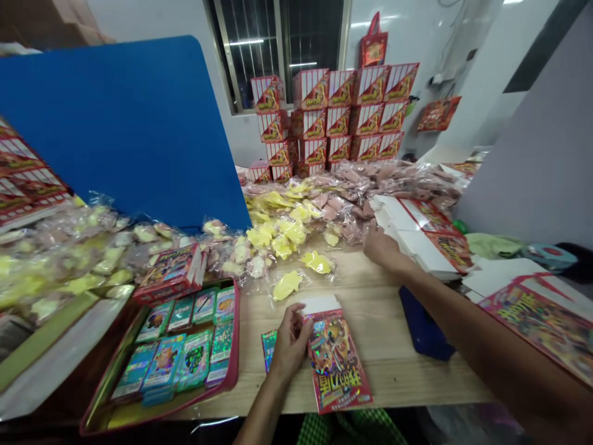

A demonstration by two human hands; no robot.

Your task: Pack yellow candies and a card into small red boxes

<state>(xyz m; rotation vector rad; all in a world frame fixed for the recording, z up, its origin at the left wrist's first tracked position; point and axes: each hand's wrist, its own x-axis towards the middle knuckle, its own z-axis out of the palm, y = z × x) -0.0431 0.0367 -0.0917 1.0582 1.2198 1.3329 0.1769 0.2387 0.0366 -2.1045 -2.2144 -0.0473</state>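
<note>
On the wooden table, my left hand (291,340) is closed on the left edge of a flat red card box (336,358) with its white end flap open. Part of a teal shiny card pack (269,347) shows beside that wrist. My right hand (380,246) is stretched forward with curled fingers, at the edge of a heap of pink pieces in clear bags (352,230). What its fingertips hold, if anything, is hidden. Yellow bagged pieces (287,284) lie between the two hands. Close beside my right hand is a stack of flat red-and-white boxes (421,238).
At left, a tin tray (235,346) holds several card stacks, with a red box (169,272) on its rim. A blue panel (125,130) stands behind. Red display boxes (315,96) are stacked at the back. A dark blue object (424,324) lies under my right forearm.
</note>
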